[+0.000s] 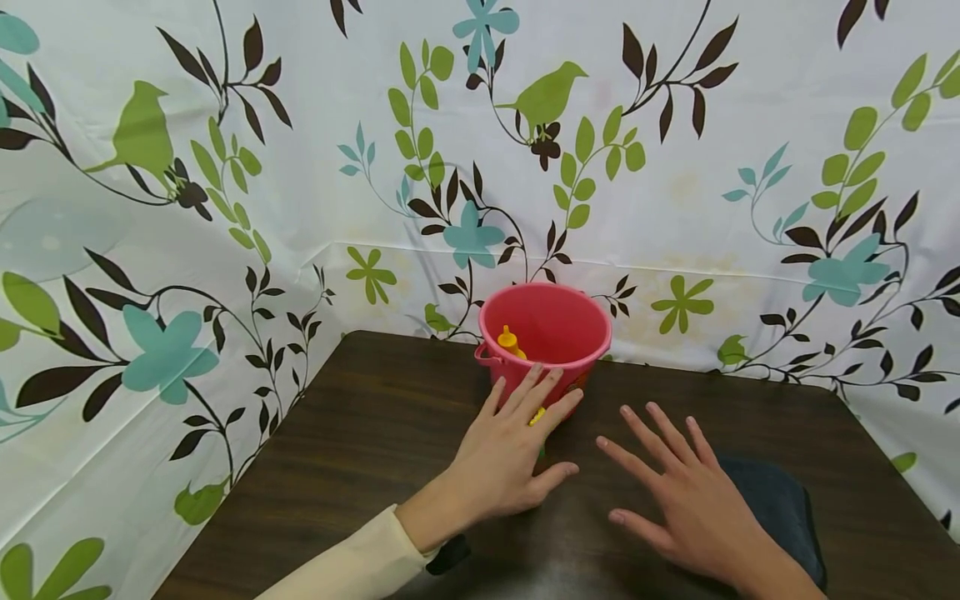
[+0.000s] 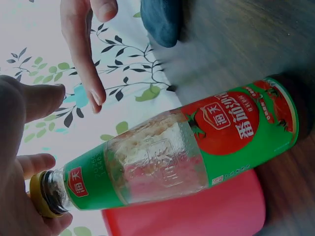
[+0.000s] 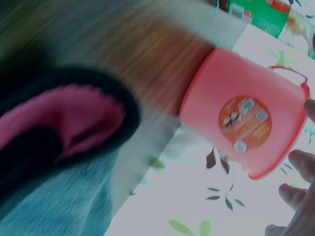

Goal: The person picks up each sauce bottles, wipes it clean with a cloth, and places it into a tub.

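Observation:
My left hand [image 1: 498, 454] reaches over a ketchup bottle, its fingers long and spread. Between them shows the bottle's yellow cap [image 1: 537, 416]; the hand hides most of the rest. In the left wrist view the ketchup bottle [image 2: 162, 157] stands upright on the table, clear in the middle, with a green tomato label; fingers are around the cap without curling on it. Behind it is a pink bucket [image 1: 562, 325], with a yellow nozzle-topped bottle [image 1: 508, 340] inside. My right hand [image 1: 693, 508] is spread in the air to the right, holding nothing.
A dark blue cloth item [image 1: 776, 508] lies on the brown table [image 1: 375, 417], partly behind my right hand. A small black thing [image 1: 450, 554] shows by my left cuff. Patterned white sheets [image 1: 660, 208] hang behind and to the left of the table.

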`<state>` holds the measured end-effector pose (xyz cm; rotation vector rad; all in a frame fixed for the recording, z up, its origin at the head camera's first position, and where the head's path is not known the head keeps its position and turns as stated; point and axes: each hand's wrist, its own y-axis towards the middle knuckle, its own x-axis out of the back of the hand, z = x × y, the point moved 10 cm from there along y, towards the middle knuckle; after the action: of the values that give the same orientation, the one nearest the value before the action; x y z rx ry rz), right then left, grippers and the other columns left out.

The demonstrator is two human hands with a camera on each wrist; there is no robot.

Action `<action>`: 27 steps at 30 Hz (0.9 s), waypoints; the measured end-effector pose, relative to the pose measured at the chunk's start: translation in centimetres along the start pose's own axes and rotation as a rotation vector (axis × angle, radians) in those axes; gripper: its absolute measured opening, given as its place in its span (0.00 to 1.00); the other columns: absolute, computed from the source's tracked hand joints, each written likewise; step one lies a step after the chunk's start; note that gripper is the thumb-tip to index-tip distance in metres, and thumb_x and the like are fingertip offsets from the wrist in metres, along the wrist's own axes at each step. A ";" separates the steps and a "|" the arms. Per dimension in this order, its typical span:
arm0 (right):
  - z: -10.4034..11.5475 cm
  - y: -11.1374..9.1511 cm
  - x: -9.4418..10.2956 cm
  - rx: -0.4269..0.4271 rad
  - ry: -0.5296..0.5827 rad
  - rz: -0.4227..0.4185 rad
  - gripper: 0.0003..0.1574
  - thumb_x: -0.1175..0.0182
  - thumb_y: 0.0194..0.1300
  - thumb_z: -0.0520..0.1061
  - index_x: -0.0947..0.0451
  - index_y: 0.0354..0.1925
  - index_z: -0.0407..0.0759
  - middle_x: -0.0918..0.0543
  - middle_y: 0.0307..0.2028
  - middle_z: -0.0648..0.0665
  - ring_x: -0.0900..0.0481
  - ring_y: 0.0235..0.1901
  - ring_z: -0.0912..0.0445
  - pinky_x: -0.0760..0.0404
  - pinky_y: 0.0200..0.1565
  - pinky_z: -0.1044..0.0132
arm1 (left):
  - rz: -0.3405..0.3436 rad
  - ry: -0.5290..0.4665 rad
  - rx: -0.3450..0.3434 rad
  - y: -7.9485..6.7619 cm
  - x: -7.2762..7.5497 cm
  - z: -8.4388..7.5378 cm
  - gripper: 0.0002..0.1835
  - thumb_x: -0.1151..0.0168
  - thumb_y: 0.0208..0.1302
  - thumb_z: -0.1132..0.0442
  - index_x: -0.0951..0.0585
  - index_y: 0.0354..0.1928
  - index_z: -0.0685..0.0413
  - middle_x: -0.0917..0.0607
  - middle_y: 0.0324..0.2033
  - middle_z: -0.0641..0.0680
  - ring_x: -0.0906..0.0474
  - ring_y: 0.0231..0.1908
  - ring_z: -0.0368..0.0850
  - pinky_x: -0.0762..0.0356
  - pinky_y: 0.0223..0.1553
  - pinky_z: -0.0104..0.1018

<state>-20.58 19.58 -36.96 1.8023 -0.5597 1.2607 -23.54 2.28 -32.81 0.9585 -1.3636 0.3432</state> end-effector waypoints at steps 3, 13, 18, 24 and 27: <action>-1.7 -1.0 -0.1 -0.073 -0.013 0.021 0.57 0.32 0.61 0.76 0.43 0.82 0.73 0.53 0.87 0.48 0.55 0.85 0.38 0.84 0.80 0.50 | 0.018 0.037 -0.008 0.1 -0.2 -0.2 0.47 0.36 0.67 0.32 0.41 0.84 0.34 0.44 0.85 0.52 0.52 0.86 0.54 0.42 0.80 0.65; -6.8 -4.7 -2.9 -0.260 -0.035 0.152 0.57 0.35 0.59 0.82 0.40 0.81 0.73 0.46 0.85 0.41 0.44 0.78 0.27 0.41 0.65 0.14 | 0.008 0.013 -0.001 -0.2 -0.4 0.0 0.47 0.33 0.66 0.34 0.39 0.83 0.32 0.44 0.85 0.53 0.52 0.85 0.54 0.37 0.79 0.63; -8.8 -7.1 -6.1 -0.381 0.023 0.350 0.57 0.44 0.61 0.87 0.41 0.81 0.70 0.44 0.83 0.34 0.45 0.75 0.19 0.45 0.59 0.08 | -0.009 -0.004 -0.010 -0.3 -0.3 0.1 0.47 0.32 0.65 0.35 0.38 0.82 0.33 0.42 0.84 0.54 0.51 0.85 0.55 0.36 0.78 0.64; -9.5 -9.2 -9.0 -0.449 0.106 0.478 0.61 0.49 0.60 0.90 0.42 0.82 0.68 0.42 0.81 0.27 0.46 0.72 0.12 0.48 0.54 0.04 | -0.023 -0.014 -0.014 -0.3 -0.2 0.0 0.47 0.30 0.64 0.36 0.37 0.82 0.34 0.41 0.84 0.54 0.49 0.85 0.56 0.34 0.77 0.64; -9.4 -9.9 -9.7 -0.442 0.125 0.497 0.61 0.48 0.60 0.90 0.42 0.82 0.68 0.42 0.80 0.27 0.46 0.72 0.11 0.48 0.52 0.04 | -0.019 -0.040 -0.002 -0.3 -0.3 0.2 0.48 0.30 0.64 0.36 0.38 0.82 0.36 0.40 0.84 0.53 0.48 0.84 0.55 0.33 0.77 0.63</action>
<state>-22.04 31.73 -48.34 1.2438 -1.1634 1.4218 -23.51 2.05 -33.19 0.9811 -1.3899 0.3097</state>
